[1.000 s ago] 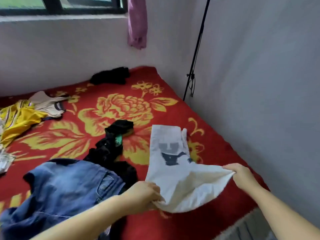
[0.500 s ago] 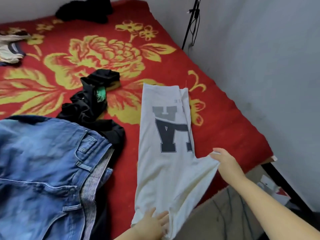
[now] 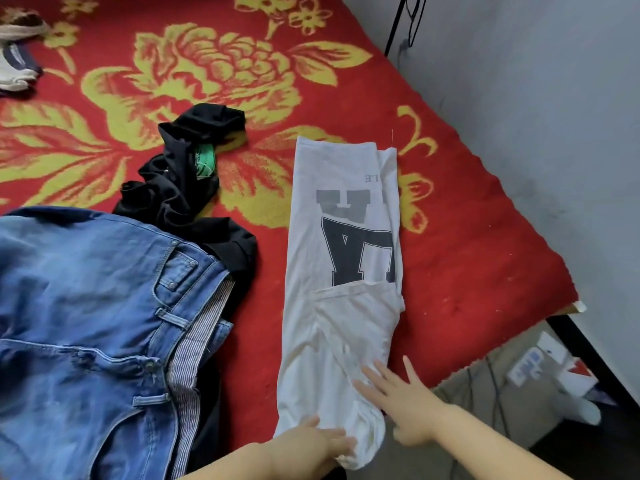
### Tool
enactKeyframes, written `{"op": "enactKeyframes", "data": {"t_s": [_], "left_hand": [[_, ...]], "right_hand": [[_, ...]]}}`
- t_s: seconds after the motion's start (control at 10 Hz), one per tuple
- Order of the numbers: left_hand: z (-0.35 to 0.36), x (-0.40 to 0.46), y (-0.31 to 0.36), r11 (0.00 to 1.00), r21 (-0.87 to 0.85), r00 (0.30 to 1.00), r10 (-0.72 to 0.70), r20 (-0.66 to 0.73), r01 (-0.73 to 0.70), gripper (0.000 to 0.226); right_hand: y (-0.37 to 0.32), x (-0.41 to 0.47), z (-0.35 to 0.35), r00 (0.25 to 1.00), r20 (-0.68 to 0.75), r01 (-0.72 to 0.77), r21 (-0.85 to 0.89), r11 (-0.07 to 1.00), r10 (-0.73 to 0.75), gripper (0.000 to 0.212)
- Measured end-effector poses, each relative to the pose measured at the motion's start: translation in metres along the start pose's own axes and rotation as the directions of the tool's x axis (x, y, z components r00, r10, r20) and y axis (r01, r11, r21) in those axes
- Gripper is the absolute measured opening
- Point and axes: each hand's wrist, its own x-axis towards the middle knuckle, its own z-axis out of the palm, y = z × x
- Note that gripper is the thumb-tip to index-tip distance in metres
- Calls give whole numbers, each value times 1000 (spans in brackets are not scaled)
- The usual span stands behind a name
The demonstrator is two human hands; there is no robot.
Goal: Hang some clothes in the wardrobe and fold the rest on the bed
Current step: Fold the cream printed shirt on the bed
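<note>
Red bed blanket (image 3: 467,258) with big yellow flowers, filling most of the view, grey wall beyond its right edge; far up and left of both hands, at the frame edge, a cream garment with dark stripes (image 3: 15,64), lying well apart from the rest; left of the left hand, blue jeans (image 3: 93,323) spread open at the waistband, striped lining showing, reaching down to the near edge; above the jeans and partly tucked under them, a crumpled black garment (image 3: 187,188) with a green patch inside its folds; straight ahead of both hands, a white T-shirt (image 3: 332,327) folded into a long narrow strip running away from the person, grey and dark block letters printed upside down on it, a sleeve flap turned back across the lower half; left hand (image 3: 311,448) resting on the near end of the T-shirt, palm down, fingers only loosely bent, pressing rather than gripping; right hand (image 3: 405,403) flat with fingers straight and spread, fingertips on the near right edge of the same strip, holding nothing; right of that hand, past the blanket's corner, a dark bed frame bar (image 3: 588,358) and white boxes (image 3: 550,365) on the floor below.
</note>
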Motion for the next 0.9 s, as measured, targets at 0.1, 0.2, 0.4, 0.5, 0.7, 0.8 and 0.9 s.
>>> {"op": "enactKeyframes", "data": {"t_s": [0.1,0.2,0.4,0.5,0.7,0.8,0.9], "left_hand": [[-26,-8,20,996,-86,999,-19,-42,16,36],[-65,0,18,970,-239,997,-16,71,33,31],[-194,42,-12,955,-243,983,-182,-34,168,20],[-248,68,-27,948,-226,898,-291,-329,225,17],[-201,92,-42,852,171,655,-236,-718,494,59],[-143,79,-48,858,251,712,-173,-680,447,65],[-105,64,-60,842,216,743,-280,-608,495,62]], "right_hand": [[-11,2,7,995,68,72,2,997,-72,94],[-19,10,-10,996,42,64,227,972,-75,73],[21,26,-81,972,-15,-133,784,606,233,22],[44,42,-102,904,-84,-122,888,442,419,14],[33,58,-108,568,-436,-458,537,708,698,59],[7,59,-92,602,-691,-322,248,914,399,66],[3,64,-58,847,-423,-273,175,946,323,87]]}}
